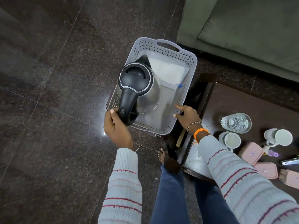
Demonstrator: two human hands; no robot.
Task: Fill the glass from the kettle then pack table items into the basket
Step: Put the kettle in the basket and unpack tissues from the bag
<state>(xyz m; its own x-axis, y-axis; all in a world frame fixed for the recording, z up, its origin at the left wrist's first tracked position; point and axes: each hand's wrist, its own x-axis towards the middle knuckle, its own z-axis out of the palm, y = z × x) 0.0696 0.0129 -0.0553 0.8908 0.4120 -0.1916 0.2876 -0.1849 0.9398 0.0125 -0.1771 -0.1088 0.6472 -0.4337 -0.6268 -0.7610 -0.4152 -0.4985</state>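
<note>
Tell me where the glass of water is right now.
In the head view, the glass stands at the right on the dark table, just beyond two white mugs.

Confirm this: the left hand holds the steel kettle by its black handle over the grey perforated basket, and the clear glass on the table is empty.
Not quite. The head view shows the clear glass holding water; the left hand does hold the steel kettle over the grey perforated basket.

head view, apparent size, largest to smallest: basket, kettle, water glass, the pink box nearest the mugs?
1. basket
2. kettle, though it sits nearer the camera, so it looks inflated
3. water glass and pink box: look alike, not ranked
</note>
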